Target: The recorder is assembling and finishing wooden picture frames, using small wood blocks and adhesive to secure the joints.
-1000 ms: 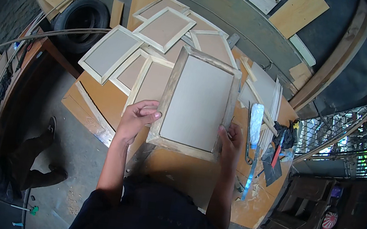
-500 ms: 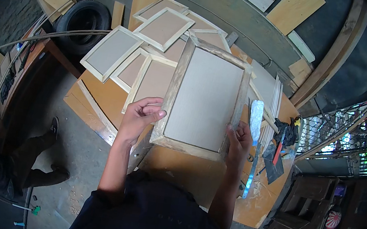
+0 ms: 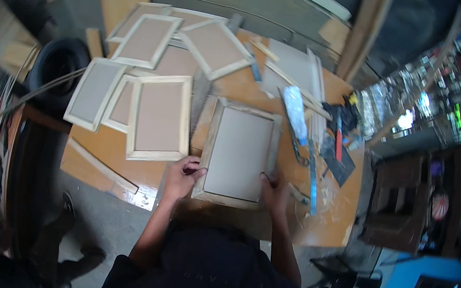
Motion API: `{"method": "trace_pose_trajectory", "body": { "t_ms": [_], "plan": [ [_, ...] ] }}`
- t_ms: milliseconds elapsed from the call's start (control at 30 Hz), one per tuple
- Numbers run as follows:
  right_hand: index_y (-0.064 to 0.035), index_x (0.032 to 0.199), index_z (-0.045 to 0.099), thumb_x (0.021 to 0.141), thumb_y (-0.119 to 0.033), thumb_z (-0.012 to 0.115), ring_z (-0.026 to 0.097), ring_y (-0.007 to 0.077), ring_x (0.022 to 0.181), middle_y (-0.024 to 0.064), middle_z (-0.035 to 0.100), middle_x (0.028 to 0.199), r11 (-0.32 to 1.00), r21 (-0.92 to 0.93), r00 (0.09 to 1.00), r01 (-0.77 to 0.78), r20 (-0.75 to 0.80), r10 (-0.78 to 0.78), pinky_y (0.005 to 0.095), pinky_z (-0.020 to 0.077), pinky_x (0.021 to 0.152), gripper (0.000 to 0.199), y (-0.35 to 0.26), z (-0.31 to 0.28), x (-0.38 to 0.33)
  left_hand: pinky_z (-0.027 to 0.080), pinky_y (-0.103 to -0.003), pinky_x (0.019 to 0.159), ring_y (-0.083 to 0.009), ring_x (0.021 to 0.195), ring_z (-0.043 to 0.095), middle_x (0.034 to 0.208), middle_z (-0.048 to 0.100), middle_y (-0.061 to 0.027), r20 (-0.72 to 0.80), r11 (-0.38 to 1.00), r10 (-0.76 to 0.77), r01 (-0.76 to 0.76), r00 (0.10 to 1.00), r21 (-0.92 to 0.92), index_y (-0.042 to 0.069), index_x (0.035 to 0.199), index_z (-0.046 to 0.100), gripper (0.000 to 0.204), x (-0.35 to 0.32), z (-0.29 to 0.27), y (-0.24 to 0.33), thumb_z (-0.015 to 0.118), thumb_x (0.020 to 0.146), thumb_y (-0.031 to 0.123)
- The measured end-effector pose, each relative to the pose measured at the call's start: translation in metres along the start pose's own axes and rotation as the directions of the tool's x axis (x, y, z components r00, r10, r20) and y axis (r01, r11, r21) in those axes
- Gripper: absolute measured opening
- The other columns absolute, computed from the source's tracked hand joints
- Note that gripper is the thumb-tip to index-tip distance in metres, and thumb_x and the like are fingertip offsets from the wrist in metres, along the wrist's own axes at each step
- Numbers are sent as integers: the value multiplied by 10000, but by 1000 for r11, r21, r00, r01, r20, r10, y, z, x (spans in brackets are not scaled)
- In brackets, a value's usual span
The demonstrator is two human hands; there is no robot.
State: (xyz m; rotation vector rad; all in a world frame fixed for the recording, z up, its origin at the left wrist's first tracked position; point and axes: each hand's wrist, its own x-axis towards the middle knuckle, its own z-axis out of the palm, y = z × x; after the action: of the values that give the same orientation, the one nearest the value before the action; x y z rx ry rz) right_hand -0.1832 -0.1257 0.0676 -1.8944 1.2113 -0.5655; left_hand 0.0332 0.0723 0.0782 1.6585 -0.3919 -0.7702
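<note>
A weathered brown-grey wooden picture frame (image 3: 212, 144) with a plain grey panel lies between my hands over the near edge of the table. My left hand (image 3: 179, 181) grips its lower left side, thumb on top. At the lower right side, my right hand (image 3: 275, 194) grips the frame with its thumb on the face and its other fingers partly hidden. Whether the frame rests on the tabletop or hovers just above it, I cannot tell. Immediately to its left is a pale wooden frame (image 3: 186, 120) with a brownish panel.
Several more pale frames (image 3: 153, 42) overlap at the back left of the orange-brown table (image 3: 324, 231). On the right lie a handsaw blade (image 3: 312, 182), a foil-wrapped tool (image 3: 294, 109), a red-handled tool (image 3: 338, 141) and thin wood strips. A person's legs (image 3: 60, 244) show at lower left.
Both hands have lowered the weathered frame toward the table, and it now lies flatter and straighter. The view has shifted, so the pale frames and tools appear farther left.
</note>
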Motion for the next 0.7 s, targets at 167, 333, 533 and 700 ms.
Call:
{"method": "trace_pose_trajectory", "body": {
  "t_ms": [167,333,533,700],
  "plan": [
    [-1,1025,626,889,-370,742,664,408,788,235,667,863,973,-162,986,-162,10,166,484,526,702,410,15,0,-51,573,-352,807,-259,866,745,955,753,-189,49,921,-31,10,998,388,32,1174,708,388,-6,24,-31,807,833,187],
    [-6,1035,606,919,-376,693,655,448,873,239,665,968,977,-194,996,-92,-5,93,532,524,740,397,37,14,-74,570,-383,807,-316,863,733,954,744,-187,79,819,18,-60,997,571,72,1190,714,367,-18,17,-43,784,842,170],
    [-17,1072,606,916,-369,678,586,435,1056,217,589,1116,913,-398,996,84,30,-79,542,490,883,392,38,18,-75,578,-373,793,-272,825,726,986,721,-182,43,792,134,-133,990,595,2,1145,714,361,-24,16,-39,795,811,113],
    [-45,1179,596,880,-319,706,560,436,1097,209,581,1168,918,-385,988,94,-74,-133,531,473,926,420,64,-24,-48,525,-418,927,-340,1032,648,1153,651,-197,-2,684,265,-187,964,706,4,1205,672,431,-31,33,-27,783,804,115]
  ]
}}
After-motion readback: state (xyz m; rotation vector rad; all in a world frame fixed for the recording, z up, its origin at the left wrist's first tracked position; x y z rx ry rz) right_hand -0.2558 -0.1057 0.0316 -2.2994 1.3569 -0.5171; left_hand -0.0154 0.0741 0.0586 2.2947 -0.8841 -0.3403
